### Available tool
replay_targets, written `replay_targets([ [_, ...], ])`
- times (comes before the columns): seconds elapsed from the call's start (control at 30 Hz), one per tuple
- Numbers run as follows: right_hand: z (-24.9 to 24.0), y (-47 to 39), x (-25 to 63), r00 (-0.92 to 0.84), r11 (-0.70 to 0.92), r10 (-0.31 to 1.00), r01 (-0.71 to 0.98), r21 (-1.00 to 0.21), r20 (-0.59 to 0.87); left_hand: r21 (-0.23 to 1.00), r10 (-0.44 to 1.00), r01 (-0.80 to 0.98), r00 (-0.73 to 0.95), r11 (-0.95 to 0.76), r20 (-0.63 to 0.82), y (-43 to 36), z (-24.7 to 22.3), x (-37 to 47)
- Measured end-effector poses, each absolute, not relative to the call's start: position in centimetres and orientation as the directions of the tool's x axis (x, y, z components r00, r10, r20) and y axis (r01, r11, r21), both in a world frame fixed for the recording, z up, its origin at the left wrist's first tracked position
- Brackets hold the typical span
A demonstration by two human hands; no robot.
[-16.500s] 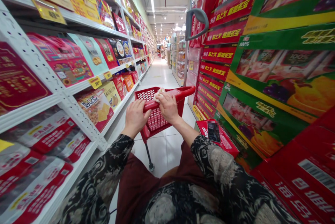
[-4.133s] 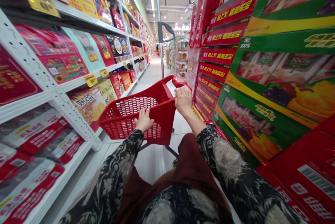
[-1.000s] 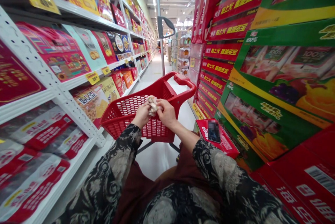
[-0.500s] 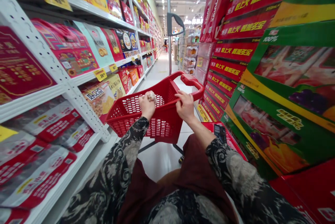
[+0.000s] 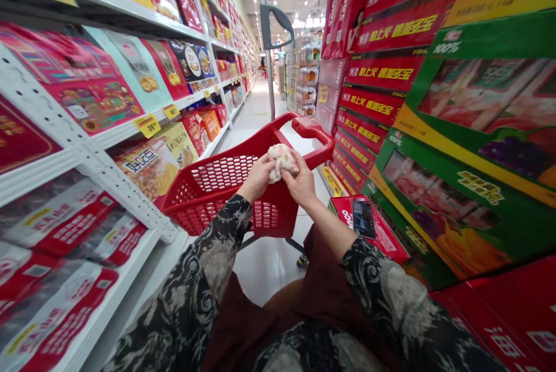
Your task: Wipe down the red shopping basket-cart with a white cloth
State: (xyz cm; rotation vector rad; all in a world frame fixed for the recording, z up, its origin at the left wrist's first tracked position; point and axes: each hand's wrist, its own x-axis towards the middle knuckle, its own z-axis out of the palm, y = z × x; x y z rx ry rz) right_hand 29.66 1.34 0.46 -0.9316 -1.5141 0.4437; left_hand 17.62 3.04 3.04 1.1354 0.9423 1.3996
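Note:
A crumpled white cloth (image 5: pixel 281 162) with pinkish and yellowish spots is bunched between both hands. My left hand (image 5: pixel 259 177) grips its left side with bent fingers. From the right, my right hand (image 5: pixel 300 182) pinches the same cloth between thumb and fingers. Directly beyond and below the hands stands a red plastic shopping cart (image 5: pixel 208 178) with perforated sides. The cart's red handle (image 5: pixel 319 131) is just past my right hand, apart from it.
White shelves (image 5: pixel 143 233) with packaged snacks line the left side. Stacked red drink cartons (image 5: pixel 382 73) and green juice boxes (image 5: pixel 460 186) rise on the right. A grey pole (image 5: pixel 268 82) stands behind the cart. A phone (image 5: pixel 363 218) lies on a red box at right.
My right hand has left the cart's rim and taken hold of the cloth. My left hand has brought the cloth rightward to meet it. The view has shifted slightly.

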Motion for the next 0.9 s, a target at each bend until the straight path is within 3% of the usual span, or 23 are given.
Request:
replay_targets([
  [0.07,0.5,1.5,29.6,0.137,0.549,0.787,0.291,-0.783,0.602,0.971,0.966,-0.082,-0.150,-0.226,0.212,3.0,3.0,17.8],
  [0.17,0.5,1.7,29.6,0.256,0.468,0.793,0.326,-0.821,0.553,0.891,0.831,0.237,-0.327,-0.388,0.449,2.5,2.5,18.7],
  [0.23,0.4,1.6,29.5,0.255,0.446,0.802,0.347,-0.825,0.541,0.821,0.807,0.334,-0.222,-0.463,0.546,2.1,2.0,19.7],
  [0.3,0.3,1.3,29.5,0.207,0.442,0.818,0.369,-0.817,0.537,0.830,0.847,0.326,-0.131,-0.453,0.515,2.1,1.7,20.7],
  [0.43,0.2,1.1,29.8,0.084,0.448,0.849,0.412,-0.794,0.522,0.877,0.896,0.336,-0.160,-0.344,0.413,3.1,1.5,20.8],
  [0.53,0.5,1.1,30.6,0.015,0.483,0.836,0.457,-0.747,0.549,0.808,0.837,0.465,-0.220,-0.362,0.501,4.1,1.9,19.6],
  [0.63,0.7,1.0,31.8,0.062,0.533,0.750,0.532,-0.658,0.658,0.720,0.756,0.580,-0.253,-0.381,0.604,4.7,2.2,19.6],
  [0.8,1.8,1.7,33.6,0.123,0.528,0.535,0.724,-0.444,0.836,0.516,0.778,0.711,0.070,-0.478,0.624,4.1,1.5,22.7],
  [0.9,2.8,2.4,33.7,0.025,0.528,0.533,0.771,-0.356,0.846,0.458,0.772,0.751,0.107,-0.475,0.626,3.5,0.6,22.7],
])
